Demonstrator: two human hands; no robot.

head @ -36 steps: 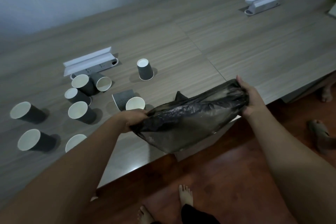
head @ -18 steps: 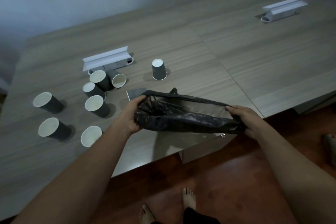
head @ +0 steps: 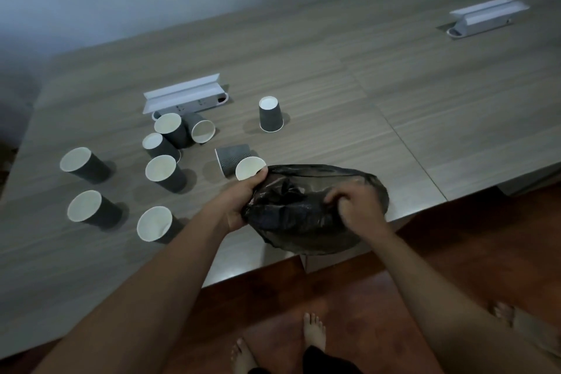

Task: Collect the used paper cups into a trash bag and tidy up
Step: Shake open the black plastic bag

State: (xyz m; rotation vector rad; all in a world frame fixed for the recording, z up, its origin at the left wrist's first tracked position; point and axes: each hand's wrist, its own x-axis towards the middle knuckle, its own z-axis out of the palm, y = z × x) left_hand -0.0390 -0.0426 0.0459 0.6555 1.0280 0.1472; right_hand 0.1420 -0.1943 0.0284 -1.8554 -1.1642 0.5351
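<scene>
At the near edge of the desk (head: 318,76), both hands were closed on a black trash bag (head: 306,222): the left hand (head: 239,203) gripped its bunched left side, and the right hand (head: 358,206) had its fingers curled into the crumpled plastic near the bag's middle. The bag hung partly over the desk edge, its far rim arched up in a loop. Just beyond the left hand lay a paper cup on its side (head: 239,161), its white mouth turned toward the near side and touching the bag's rim. Farther off stood an upside-down cup (head: 270,115), alone. To the left sat a cluster: an upright cup (head: 171,130), a tipped cup (head: 200,129) beside it, another small cup (head: 159,146) and one more upright cup (head: 165,173) nearer. Well to the left stood two cups (head: 83,164) (head: 92,209), one behind the other, and a near cup (head: 154,223) rested beside the left forearm. Behind the cluster a white pop-up socket box (head: 185,96) stood open, and a second socket box (head: 485,17) sat at the far right. Bare feet (head: 314,332) showed on the reddish wooden floor (head: 455,252) below.
</scene>
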